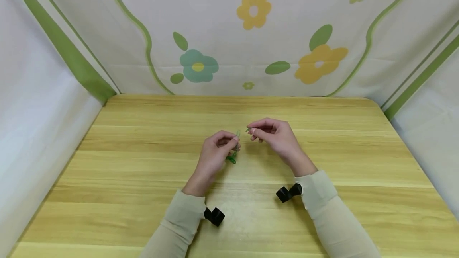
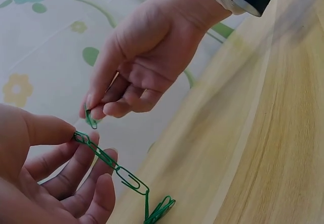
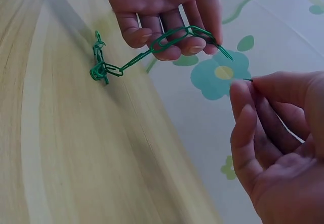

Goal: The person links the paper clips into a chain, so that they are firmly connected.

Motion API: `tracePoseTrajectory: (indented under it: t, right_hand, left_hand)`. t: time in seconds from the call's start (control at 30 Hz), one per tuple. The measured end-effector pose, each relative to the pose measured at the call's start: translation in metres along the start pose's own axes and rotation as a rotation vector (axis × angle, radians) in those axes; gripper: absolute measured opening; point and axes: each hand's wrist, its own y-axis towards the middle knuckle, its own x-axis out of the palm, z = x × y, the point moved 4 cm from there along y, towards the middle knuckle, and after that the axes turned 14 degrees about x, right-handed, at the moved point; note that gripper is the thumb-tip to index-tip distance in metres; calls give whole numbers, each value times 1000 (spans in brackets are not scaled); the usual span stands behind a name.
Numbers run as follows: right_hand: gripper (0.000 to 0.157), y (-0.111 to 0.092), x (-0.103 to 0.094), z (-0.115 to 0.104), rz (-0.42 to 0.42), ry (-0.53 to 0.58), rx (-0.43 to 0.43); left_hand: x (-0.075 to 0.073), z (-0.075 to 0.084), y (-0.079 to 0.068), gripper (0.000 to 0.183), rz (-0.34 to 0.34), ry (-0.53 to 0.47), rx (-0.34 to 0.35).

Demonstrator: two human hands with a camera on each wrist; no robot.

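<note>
My left hand pinches the upper end of a chain of green paper clips between thumb and forefinger. Linked clips hang from that pinch past the other fingers, and the chain's lower part bunches at the wooden table, best seen in the right wrist view. Just across from it, my right hand pinches a single green paper clip between thumb and fingertip. A small gap separates this loose clip from the chain's end clip. In the right wrist view, fingertips cover most of the single clip.
Under both hands lies a light wooden table. A white curtain printed with flowers and leaves stands behind its far edge, with white fabric at both sides. Each wrist carries a black camera, one at the left and one at the right.
</note>
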Motion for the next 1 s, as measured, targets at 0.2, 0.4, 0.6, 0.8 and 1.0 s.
tracePoseTrajectory:
  t: [0.2, 0.4, 0.6, 0.8, 1.0]
  right_hand:
    - [20, -3, 1, -2, 26, -45, -30]
    - [19, -7, 6, -7, 42, -110, -61]
    - [16, -10, 9, -9, 92, -208, -120]
    - [14, -12, 12, -11, 127, -279, -184]
    - [13, -11, 13, -10, 132, -308, -222]
  left_hand:
    - [2, -2, -1, 21, -36, 26, 15]
    - [4, -1, -3, 20, -46, 55, 30]
    - [6, 0, -4, 21, -68, 73, 43]
    - [6, 1, -4, 22, -84, 67, 37]
    - [6, -1, -3, 22, -95, 51, 22]
